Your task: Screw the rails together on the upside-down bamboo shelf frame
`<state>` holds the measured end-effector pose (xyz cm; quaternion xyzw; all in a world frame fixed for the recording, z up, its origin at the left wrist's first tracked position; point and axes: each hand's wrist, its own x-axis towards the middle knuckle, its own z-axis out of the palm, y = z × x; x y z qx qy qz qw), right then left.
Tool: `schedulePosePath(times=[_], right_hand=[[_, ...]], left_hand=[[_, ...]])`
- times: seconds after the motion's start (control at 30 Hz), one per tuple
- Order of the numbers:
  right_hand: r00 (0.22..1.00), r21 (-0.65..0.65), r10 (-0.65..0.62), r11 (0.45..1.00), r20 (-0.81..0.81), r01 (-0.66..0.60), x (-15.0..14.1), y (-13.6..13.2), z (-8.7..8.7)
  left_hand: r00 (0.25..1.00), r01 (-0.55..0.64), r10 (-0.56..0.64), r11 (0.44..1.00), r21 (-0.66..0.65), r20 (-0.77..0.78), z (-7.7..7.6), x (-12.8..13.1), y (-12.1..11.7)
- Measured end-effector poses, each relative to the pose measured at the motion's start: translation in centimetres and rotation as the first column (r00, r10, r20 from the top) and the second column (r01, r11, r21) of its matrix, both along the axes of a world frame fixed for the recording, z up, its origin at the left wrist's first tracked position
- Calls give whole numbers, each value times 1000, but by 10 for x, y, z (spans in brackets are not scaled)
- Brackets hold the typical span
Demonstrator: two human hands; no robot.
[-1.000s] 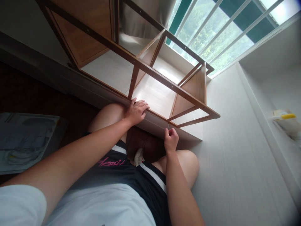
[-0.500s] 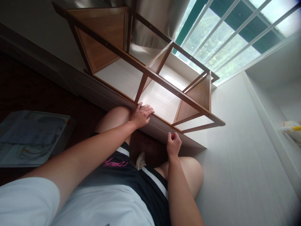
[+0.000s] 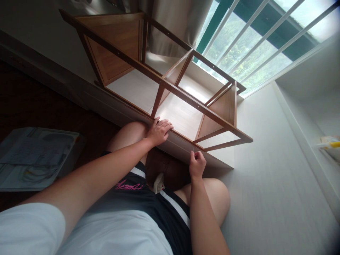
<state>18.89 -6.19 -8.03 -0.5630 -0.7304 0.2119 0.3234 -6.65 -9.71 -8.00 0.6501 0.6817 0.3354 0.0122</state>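
Note:
A brown wooden shelf frame [image 3: 170, 85] lies on its side in front of me, across a white floor and by a window. My left hand [image 3: 159, 131] rests on the frame's near rail beside an upright strut, fingers curled over the edge. My right hand [image 3: 197, 163] is pinched on a thin metal tool, perhaps a hex key, whose tip points up at the underside of the near rail [image 3: 212, 136]. My bare knees sit under the frame.
A flat cardboard box with printed sheets [image 3: 37, 157] lies on the dark floor at the left. A barred window [image 3: 255, 39] and a grey curtain [image 3: 175, 21] stand behind the frame. A yellow-capped item [image 3: 330, 145] sits on the right ledge. A small white object [image 3: 158, 182] lies between my legs.
The view has shifted, so the frame appears lower and further right. My right hand has stayed at the near rail with small turning movements; my left hand keeps its hold.

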Motion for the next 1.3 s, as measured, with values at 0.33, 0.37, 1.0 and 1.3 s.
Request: schedulePosePath(times=[0.33, 0.37, 1.0, 1.3], right_hand=[[1000, -8, -2, 1000, -14, 2, 6, 3, -1], [1000, -5, -2, 1000, -13, 2, 5, 3, -1], [184, -452, -442, 637, -878, -624, -15, -4, -15], [452, -478, -293, 793, -843, -378, -25, -12, -19]], left_hand=[[1000, 4, -4, 1000, 7, 2, 0, 1, 0], [1000, 3, -3, 1000, 5, -2, 0, 1, 1], [1000, 11, -11, 1000, -6, -8, 2, 1, 2], [1000, 13, -13, 1000, -20, 2, 3, 1, 3]])
